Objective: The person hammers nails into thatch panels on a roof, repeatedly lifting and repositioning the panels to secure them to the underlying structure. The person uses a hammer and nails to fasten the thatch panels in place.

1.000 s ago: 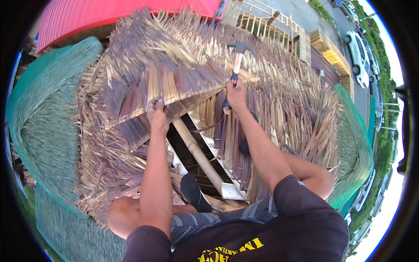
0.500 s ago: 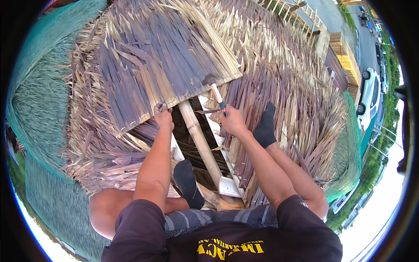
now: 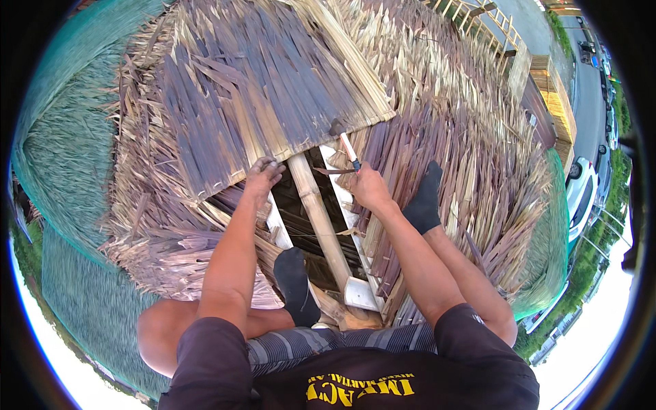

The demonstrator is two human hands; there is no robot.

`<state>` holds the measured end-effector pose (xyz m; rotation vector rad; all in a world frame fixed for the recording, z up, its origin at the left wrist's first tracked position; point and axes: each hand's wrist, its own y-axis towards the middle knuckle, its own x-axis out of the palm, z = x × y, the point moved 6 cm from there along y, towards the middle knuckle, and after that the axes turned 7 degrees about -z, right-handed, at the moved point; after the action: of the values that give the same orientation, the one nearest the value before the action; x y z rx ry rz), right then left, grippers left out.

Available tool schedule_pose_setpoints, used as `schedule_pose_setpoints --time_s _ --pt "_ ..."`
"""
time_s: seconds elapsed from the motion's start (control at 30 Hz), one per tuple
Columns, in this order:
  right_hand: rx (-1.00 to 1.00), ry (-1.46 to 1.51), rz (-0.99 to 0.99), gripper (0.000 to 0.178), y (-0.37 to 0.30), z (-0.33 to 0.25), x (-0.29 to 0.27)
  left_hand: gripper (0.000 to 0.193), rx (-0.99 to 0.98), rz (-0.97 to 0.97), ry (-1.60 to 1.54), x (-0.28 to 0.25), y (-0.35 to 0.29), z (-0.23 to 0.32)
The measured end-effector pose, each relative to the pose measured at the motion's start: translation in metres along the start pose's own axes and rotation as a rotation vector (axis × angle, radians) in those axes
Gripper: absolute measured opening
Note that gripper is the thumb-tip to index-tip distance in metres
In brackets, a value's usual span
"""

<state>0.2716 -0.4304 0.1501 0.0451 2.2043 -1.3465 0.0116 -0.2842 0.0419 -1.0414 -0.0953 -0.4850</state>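
Note:
A large thatch panel [image 3: 239, 102] of dried palm leaves lies over the roof in front of me. My left hand [image 3: 265, 179] is at its lower edge, with the fingers loosely bent and apart. My right hand [image 3: 370, 187] grips a hammer [image 3: 347, 146] by its handle. The hammer's dark head is beside the panel's lower right edge. A thin brown leaf strip [image 3: 335, 171] sticks out beside my right hand. Below the panel, a bamboo pole [image 3: 316, 208] runs toward me through an opening in the thatch, between white strips [image 3: 279, 222].
My dark-socked feet [image 3: 295, 280] [image 3: 425, 198] rest either side of the opening. A white piece [image 3: 361, 294] lies at the pole's near end. Thatch [image 3: 471, 157] slopes away on both sides, with green netting [image 3: 68, 137] at left. A road with parked cars [image 3: 581, 191] lies beyond, right.
My left hand has loosened from the panel's edge and turned, its fingers spreading. My right hand still holds the hammer in nearly the same place. The whole view has shifted slightly.

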Motion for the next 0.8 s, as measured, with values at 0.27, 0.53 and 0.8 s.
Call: schedule_pose_setpoints --time_s 0.27,0.53,0.8 --pt "-0.027 0.045 0.098 0.032 0.002 0.011 0.014 0.018 0.280 0.081 0.812 0.093 0.033 0.044" --pt "-0.113 0.028 0.086 0.027 -0.021 -0.018 -0.014 0.023 0.596 0.215 1.108 0.120 0.043 0.037" --pt "-0.191 0.041 0.111 0.024 -0.046 -0.038 -0.015 0.018 0.669 0.235 1.144 0.118 0.042 0.035"
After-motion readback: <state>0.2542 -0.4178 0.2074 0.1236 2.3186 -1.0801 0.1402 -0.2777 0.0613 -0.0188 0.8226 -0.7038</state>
